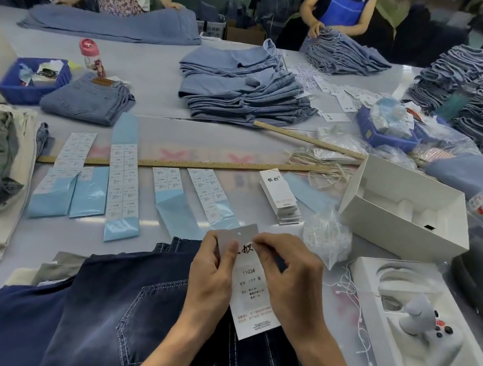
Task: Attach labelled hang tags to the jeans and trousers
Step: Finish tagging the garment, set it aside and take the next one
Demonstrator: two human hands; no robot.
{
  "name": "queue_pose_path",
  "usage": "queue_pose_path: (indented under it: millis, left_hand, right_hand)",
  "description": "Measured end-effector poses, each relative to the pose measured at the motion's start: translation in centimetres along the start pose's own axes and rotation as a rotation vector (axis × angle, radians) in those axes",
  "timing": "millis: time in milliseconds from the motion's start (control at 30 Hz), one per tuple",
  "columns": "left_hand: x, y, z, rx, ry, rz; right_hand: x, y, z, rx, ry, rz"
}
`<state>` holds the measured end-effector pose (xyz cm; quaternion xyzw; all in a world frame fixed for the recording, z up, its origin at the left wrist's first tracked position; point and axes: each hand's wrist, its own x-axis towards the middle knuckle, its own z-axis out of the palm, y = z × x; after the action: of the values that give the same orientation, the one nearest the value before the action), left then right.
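The light is bright and even, coming from above, and it looks like soft indoor light. The pale tabletop (pixel 162 77) reflects it with a mild shine, strongest toward 1 o'clock. Shadows are weak and short; a soft one lies under the hands at 6 o'clock. The wide lens bends the picture: the wooden ruler (pixel 174 162) looks curved, and the edges stretch. The corners at 11 and 1 o'clock are dark and smeared. The centre is fairly sharp, but small print stays blurred.
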<state>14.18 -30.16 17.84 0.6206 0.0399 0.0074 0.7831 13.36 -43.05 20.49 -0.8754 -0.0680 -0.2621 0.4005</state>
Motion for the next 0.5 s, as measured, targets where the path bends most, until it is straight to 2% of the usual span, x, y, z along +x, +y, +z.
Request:
queue_pose_path:
  millis: [133, 333, 500]
  left_hand:
    - [-0.1, 0.0, -0.1, 0.052, -0.007, 0.119]
    - [-0.2, 0.2, -0.2, 0.052, -0.007, 0.131]
    - [-0.4, 0.5, -0.1, -0.019, -0.06, 0.136]
  right_hand:
    - [0.0, -1.0, 0.9, -0.062, 0.012, -0.033]
    - [0.1, -1.3, 1.3, -0.111, 0.05, 0.013]
    - [0.2, -1.5, 1.3, -0.177, 0.031, -0.023]
